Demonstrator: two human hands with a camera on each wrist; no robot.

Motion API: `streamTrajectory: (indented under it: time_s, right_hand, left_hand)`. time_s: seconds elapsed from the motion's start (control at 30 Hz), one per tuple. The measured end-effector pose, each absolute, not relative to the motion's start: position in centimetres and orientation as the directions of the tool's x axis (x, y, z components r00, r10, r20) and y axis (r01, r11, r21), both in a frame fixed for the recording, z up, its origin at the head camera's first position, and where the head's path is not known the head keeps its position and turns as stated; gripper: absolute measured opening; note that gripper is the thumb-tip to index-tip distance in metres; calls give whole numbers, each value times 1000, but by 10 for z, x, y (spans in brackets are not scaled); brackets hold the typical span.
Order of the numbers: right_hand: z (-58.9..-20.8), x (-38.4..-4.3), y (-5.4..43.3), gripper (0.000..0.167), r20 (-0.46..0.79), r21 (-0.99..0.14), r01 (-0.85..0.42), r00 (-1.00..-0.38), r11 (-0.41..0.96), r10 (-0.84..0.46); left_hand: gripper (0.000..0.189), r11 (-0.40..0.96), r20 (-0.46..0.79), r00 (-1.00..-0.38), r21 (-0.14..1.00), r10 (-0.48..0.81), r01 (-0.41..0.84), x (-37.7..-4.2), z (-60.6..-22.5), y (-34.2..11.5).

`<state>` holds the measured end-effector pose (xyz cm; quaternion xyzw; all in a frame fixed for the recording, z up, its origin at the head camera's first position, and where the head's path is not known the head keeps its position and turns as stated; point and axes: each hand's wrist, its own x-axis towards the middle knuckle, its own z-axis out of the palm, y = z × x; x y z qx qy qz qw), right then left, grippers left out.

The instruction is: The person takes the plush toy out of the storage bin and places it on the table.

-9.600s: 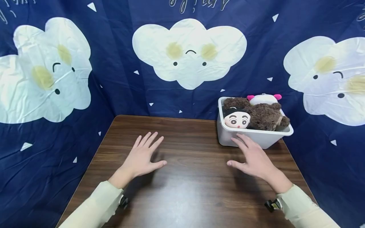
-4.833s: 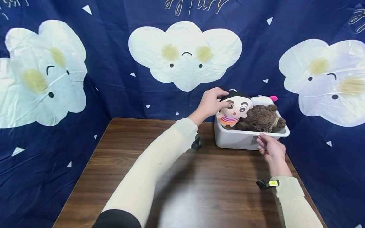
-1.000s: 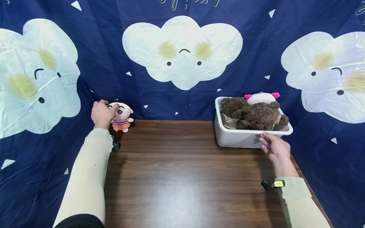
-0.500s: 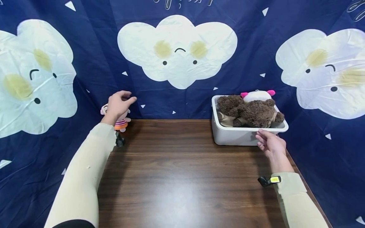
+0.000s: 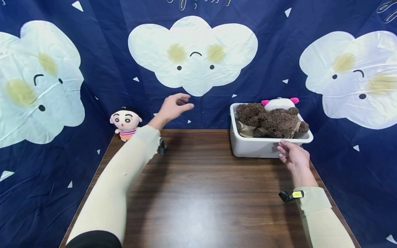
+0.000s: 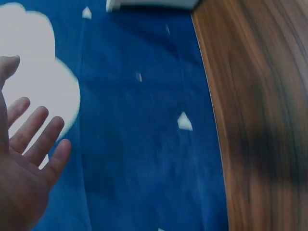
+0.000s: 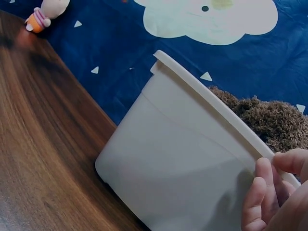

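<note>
My left hand (image 5: 173, 108) hangs in the air over the back of the table, fingers loosely bent and nothing in them; the left wrist view shows its palm (image 6: 21, 180) bare. At the far right, my right hand (image 5: 294, 156) pinches the front rim of a light grey plastic bin (image 5: 257, 148), thumb on top and fingers beneath the lip, as the right wrist view shows. Inside the bin lie brown curly plush bears (image 5: 280, 123) and a white plush with pink ends (image 5: 280, 103). A boy doll (image 5: 125, 120) with black hair and a striped shirt sits at the back left corner.
The dark wood table (image 5: 198, 179) runs up to a blue cloth backdrop (image 5: 108, 69) with white clouds, at the back and both sides. The bin stands near the table's right edge.
My left hand let go of the boy doll at the back left corner, then moved right, away from it. The right hand stays on the bin's rim.
</note>
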<state>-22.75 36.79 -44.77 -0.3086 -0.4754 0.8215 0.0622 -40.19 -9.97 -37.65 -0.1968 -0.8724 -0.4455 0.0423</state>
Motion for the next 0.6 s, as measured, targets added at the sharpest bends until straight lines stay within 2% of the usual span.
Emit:
streamTrajectory:
  time_s: [0.2, 0.43, 0.6]
  right_hand:
    - [-448, -226, 370, 17, -430, -831, 178, -806, -527, 407]
    - [-447, -229, 368, 6, -443, -835, 178, -779, -521, 444]
    - [-450, -228, 366, 10, -451, -833, 191, -778, -519, 437]
  left_hand:
    - [53, 503, 253, -871, 734, 422, 457, -396, -369, -32]
    - [52, 459, 265, -797, 701, 543, 546, -387, -364, 40]
    - [51, 466, 251, -748, 649, 614, 601, -379, -364, 85]
